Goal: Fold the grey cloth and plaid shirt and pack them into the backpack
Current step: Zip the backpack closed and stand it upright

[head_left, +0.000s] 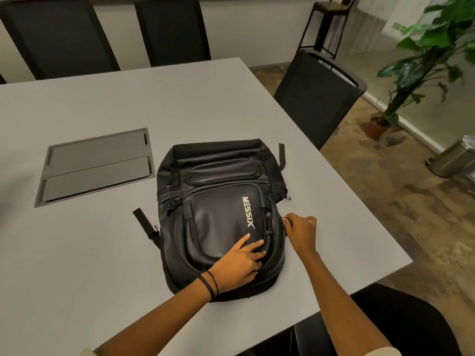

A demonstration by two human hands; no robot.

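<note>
On the grey table (77, 253), near its right edge, the backpack (221, 214) lies flat. The left hand (239, 265) presses it steady with straight fingers; the right hand (300, 233) pinches a zip pull (285, 222), probably closing it.

Office meeting room: grey conference table (231, 104) with cable hatch (96, 165), mesh chairs (172, 29).

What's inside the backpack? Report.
The backpack hides its inside; contents cannot be seen. The left hand rests on its front; the right hand pinches a zipper pull.
</note>
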